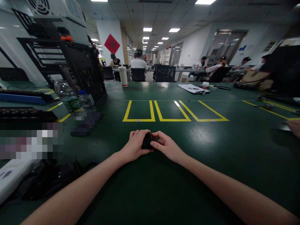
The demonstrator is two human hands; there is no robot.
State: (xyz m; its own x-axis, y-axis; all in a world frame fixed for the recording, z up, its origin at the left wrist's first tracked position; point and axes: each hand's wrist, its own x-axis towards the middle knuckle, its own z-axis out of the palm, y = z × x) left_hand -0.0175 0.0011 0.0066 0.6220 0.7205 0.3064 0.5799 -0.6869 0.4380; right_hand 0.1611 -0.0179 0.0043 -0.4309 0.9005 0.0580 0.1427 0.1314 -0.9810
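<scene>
Both of my hands meet around a small black object [146, 141] over the green table [150, 184], in the middle of the head view. It is dark and blocky; its exact kind cannot be made out. My left hand [136, 142] wraps its left side, thumb below and fingers over the top. From the right, my right hand [165, 144] pinches its edge between thumb and fingers. Parts of the object are hidden by the fingers. Beyond the hands, yellow tape [172, 120] marks three open-topped shapes on the table.
Plastic bottles [67, 93] and a computer case [82, 68] stand at left. A white tumbler [123, 76] and a clipboard [193, 88] lie farther back. Another person's hand [294, 127] shows at the right edge. Several people sit at desks behind.
</scene>
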